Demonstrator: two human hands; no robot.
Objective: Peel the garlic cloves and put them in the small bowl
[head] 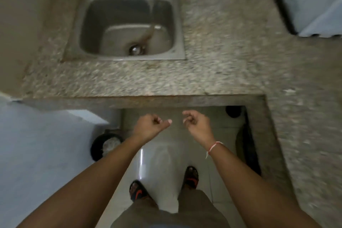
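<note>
Granite counter (148,77) runs in an L, speckled grey and brown, across the far side and down the right, the whole view smeared by motion blur. Set into it at the far left is a steel sink (127,26) with its drain (136,50) near the front of the basin. A pale blue box (312,3) with a dark edge sits on the counter at the far right corner. Below the counter's front edge lies glossy tiled floor (162,153), where the person stands in khaki shorts (166,211) and black sandals (137,190) with orange marks. A black bucket (105,146) holding something white stands on the floor at the left, beside a pale wall. Both forearms reach forward over the floor, short of the counter. The left hand (150,123) is clenched with the thumb sticking out, gripping nothing I can see. The right hand (196,121), a red and white thread (212,147) on its wrist, has curled fingers; whether they pinch anything I cannot tell. No garlic or bowl shows.
</note>
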